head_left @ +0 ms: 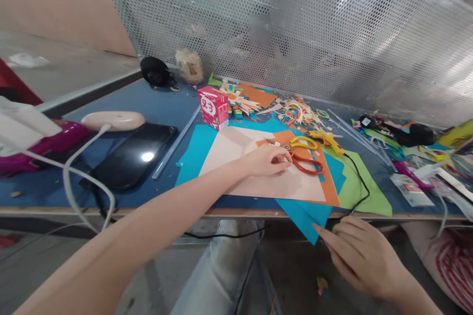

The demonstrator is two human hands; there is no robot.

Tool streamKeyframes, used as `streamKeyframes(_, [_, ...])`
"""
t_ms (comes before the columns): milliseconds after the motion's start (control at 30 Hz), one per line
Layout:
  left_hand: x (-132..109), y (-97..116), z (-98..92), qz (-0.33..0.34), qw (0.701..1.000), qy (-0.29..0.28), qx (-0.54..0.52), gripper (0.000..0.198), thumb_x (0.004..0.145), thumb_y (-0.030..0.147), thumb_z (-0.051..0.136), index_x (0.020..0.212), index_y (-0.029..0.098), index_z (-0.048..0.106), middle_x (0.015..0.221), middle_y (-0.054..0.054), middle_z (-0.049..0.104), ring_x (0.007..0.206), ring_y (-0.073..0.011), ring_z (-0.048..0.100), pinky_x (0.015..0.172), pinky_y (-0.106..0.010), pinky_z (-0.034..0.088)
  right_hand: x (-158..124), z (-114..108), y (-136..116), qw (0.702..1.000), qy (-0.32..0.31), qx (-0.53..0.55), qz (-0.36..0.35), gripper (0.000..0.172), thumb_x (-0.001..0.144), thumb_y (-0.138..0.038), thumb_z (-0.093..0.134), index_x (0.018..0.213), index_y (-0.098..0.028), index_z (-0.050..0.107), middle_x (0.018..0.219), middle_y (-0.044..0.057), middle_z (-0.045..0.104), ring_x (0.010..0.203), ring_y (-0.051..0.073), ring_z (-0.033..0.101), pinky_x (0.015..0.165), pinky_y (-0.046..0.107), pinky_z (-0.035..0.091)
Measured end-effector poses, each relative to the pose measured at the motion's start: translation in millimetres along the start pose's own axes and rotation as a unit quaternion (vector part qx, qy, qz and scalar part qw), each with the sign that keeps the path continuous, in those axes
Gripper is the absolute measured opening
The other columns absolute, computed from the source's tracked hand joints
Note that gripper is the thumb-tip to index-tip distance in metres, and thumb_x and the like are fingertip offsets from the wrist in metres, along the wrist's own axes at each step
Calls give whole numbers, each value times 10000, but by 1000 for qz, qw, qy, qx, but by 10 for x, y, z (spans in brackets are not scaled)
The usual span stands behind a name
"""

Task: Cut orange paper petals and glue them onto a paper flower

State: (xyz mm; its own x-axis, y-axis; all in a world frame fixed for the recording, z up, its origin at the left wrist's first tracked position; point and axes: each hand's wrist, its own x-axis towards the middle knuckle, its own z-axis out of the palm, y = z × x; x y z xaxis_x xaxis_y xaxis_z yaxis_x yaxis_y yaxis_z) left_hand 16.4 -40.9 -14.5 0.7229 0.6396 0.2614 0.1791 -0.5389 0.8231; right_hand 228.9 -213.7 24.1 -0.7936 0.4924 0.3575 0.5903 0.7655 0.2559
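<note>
My left hand (264, 160) rests on a pale pink sheet of paper (236, 187), its fingers curled. Right beside its fingertips lie scissors (308, 166) with a red and a yellow handle; whether the fingers hold anything is hidden. Under the pink sheet are an orange sheet (331, 192) and blue paper (303, 216), whose corner hangs over the table's front edge. At that corner, my right hand (364, 253) has its fingertips closed on the blue paper. A yellow glue gun (327, 140) lies behind, its black cord running past a green sheet (364, 184) toward the right hand.
A pink box (214, 108) stands behind the sheets, with paper scraps (295, 110) beyond it. On the left lie a black phone-like slab (136, 155), a clear stick (177, 142) and a white device with a cable (113, 120). A perforated metal panel (295, 24) borders the back. Clutter fills the right.
</note>
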Motion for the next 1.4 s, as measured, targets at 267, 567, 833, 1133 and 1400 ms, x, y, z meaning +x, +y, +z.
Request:
streamKeyframes(267, [-7,62,-7,-77,992,0,-99,130,846,280,463,809,183,542,634,-15,684,608,-131,669,563,-195,511,531,290,-196,995,-84,38,25,416,917,-240,398,1301,-97,469,1294,105,587,1183,276,496,972,460,385])
streamKeyframes(567, [24,48,1,-89,989,3,-120,170,871,296,446,759,191,519,632,4,671,576,-105,652,556,-175,508,669,539,-259,992,-99,65,40,452,920,-292,434,1333,-110,420,1301,131,576,1224,285,451,977,514,321])
streamKeyframes(833, [52,46,22,-110,983,-7,-144,222,887,278,420,693,184,475,608,16,658,550,-87,639,537,-160,494,416,156,-106,999,24,31,13,207,896,-82,427,1019,-150,579,669,-6,687,721,142,614,993,414,315])
streamKeyframes(1133, [45,67,-4,-119,982,1,-149,198,876,224,445,694,173,504,591,19,644,550,-87,625,560,-170,495,856,524,-116,993,-71,46,81,370,920,-177,420,1287,-139,455,1203,143,633,1161,255,534,932,478,403])
streamKeyframes(1400, [73,32,40,-120,978,12,-171,198,884,280,426,737,180,515,570,12,644,507,-99,623,487,-178,462,615,199,-56,987,-15,142,76,227,910,-154,435,1089,-198,567,737,16,685,700,154,624,897,430,412])
